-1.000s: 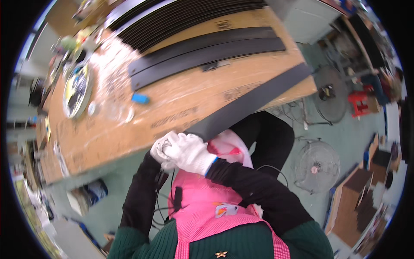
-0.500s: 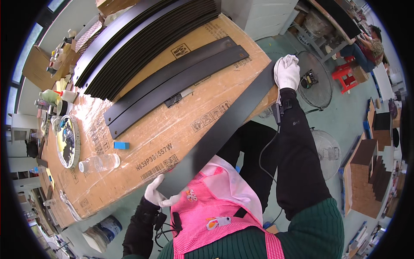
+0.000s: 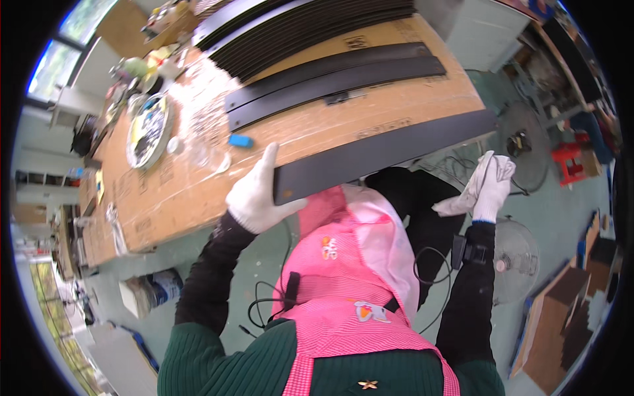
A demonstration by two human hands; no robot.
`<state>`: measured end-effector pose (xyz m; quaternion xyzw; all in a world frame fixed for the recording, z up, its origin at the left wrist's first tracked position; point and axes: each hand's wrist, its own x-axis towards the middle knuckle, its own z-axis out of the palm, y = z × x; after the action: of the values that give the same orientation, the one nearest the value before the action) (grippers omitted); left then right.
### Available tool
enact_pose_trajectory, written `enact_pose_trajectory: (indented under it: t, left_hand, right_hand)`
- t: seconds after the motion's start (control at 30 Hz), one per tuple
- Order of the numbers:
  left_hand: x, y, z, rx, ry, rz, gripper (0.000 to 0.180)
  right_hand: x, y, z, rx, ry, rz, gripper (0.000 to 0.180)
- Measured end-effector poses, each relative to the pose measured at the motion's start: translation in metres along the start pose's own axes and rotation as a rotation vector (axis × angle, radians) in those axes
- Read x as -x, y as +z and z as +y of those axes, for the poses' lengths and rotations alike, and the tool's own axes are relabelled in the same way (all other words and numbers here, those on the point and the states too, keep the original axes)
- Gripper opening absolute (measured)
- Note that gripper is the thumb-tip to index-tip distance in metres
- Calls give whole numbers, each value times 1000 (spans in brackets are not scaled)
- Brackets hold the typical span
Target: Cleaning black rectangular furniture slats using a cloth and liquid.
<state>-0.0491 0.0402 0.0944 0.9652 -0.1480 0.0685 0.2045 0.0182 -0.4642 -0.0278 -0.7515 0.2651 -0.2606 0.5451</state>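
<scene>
now, far to the left, a round yellow-rimmed dish [image 3: 148, 132] sits on the brown cardboard-covered surface [image 3: 185, 191], with small odds and ends near it. a clear plastic bottle [image 3: 208, 155] lies just beside the dish, and a little blue block [image 3: 241, 140] lies a bit past that. the left hand [image 3: 254, 195], in a white glove, holds the near end of a long black panel [image 3: 383, 155]. its fingers [image 3: 267, 162] are pressed together along the top face, and the thumb curls round the end edge. the long black panel lies along the front edge of the surface and reaches well off to the right. behind it, two more black strips [image 3: 337, 79] lie side by side on the surface, and a stack of black panels [image 3: 310, 26] lies at the far edge. the right hand [image 3: 492, 188], also gloved in white, is off past the end of the surface, above the green floor [image 3: 561, 218]. its fingers are closed round a white cloth [image 3: 479, 181]. a floor fan [image 3: 518, 261] lies below it.
</scene>
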Motion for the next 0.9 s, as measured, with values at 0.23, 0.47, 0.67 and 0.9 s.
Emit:
enact_pose_trajectory:
  t: [0.23, 0.47, 0.67, 0.9]
  left_hand:
    - [29, -9, 26, 185, -94, 56, 137]
    - [82, -43, 24, 75, -86, 76, 157]
    - [104, -30, -12, 209, -179, 81, 152]
    - [102, -16, -26, 113, -132, -36, 148]
  right_hand:
    - [180, 97, -183, 580, -1062, -681, 35]
    - [240, 122, -199, 222, -1228, -690, 27]
    - [4, 126, -87, 606, -580, -300, 37]
    - [-137, 100, -48, 1017, -151, -243, 51]
